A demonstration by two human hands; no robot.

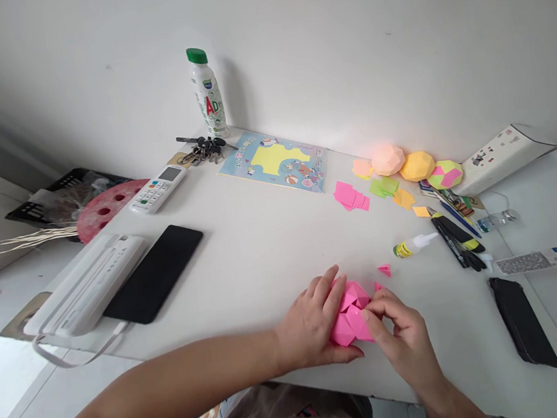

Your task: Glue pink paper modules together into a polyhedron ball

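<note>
A pink faceted paper ball (350, 321) rests on the white table near its front edge, with small gaps between some of its panels. My left hand (316, 322) wraps around its left side, thumb below and fingers over the top. On the right side, my right hand (397, 329) pinches a pink panel between thumb and fingers. Just behind that hand lies a small folded pink paper piece (385, 270), and another pink bit shows partly at the fingertips. A glue bottle (415, 245) with a white nozzle lies further back on the right.
Pink paper sheets (351, 195), green and orange slips, and finished paper balls (417, 165) sit toward the wall. Scissors (456, 242) and a black pouch (524, 322) are at right. A phone (155, 274), power bank (88, 284), remote (158, 190), keys (207, 149) and bottle (208, 99) occupy the left.
</note>
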